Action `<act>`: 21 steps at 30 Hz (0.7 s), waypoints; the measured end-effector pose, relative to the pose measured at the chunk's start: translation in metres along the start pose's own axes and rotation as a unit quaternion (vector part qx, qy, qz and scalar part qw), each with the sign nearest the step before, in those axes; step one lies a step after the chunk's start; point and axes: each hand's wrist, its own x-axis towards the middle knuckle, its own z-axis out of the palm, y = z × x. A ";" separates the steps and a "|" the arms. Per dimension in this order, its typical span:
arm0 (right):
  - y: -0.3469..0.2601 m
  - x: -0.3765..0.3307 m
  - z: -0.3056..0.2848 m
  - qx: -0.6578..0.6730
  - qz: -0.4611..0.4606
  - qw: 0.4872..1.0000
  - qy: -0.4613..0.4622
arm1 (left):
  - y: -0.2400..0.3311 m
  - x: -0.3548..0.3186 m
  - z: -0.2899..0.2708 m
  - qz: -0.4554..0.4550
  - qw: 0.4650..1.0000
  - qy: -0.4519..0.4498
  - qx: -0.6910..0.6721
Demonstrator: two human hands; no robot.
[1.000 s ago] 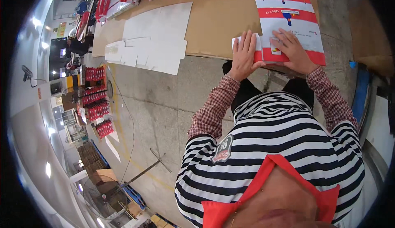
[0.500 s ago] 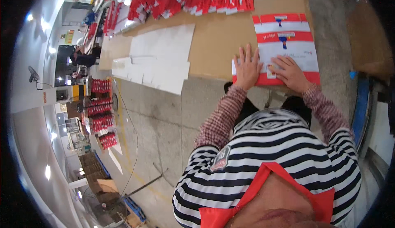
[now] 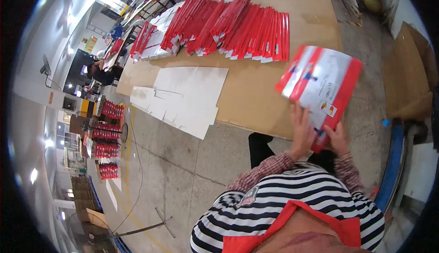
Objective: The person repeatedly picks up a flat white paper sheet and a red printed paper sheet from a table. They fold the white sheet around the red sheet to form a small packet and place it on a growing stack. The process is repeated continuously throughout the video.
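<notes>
A red and white printed carton (image 3: 327,81), folded flat, is tilted and raised at the near right corner of the table. My left hand (image 3: 301,132) grips its near left edge, the fingers stretched along the printed face and the thumb hidden. On the near red edge, my right hand (image 3: 337,139) is closed with the thumb over the face; its other fingers are mostly behind the carton. Farther back on the table lies a long overlapping row of flat red cartons (image 3: 228,29). White card sheets (image 3: 187,97) with cut slots lie left of my hands.
The brown board-topped table (image 3: 256,93) ends just in front of my body. A large brown cardboard box (image 3: 407,74) and a blue rail (image 3: 393,166) stand to the right. Stacks of red goods (image 3: 106,150) and a metal stand (image 3: 151,228) are at the left.
The carton was flat on the table under both spread hands. It is now lifted, turned and drawn toward my body, with both hands gripping its near edges. The view has also shifted.
</notes>
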 end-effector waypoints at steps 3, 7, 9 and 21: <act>-0.060 0.044 -0.072 -0.014 0.041 0.990 -0.136 | -0.049 0.013 -0.063 0.005 0.994 0.069 0.081; -0.097 0.158 -0.102 -0.166 0.114 0.962 -0.184 | -0.109 -0.003 -0.104 -0.082 0.962 0.030 0.259; -0.071 0.250 -0.096 -0.230 0.088 0.961 -0.129 | -0.114 -0.016 -0.109 -0.091 0.948 -0.022 0.304; 0.005 0.428 0.048 -0.443 0.001 0.896 -0.029 | -0.126 -0.008 -0.118 -0.043 0.993 0.078 0.070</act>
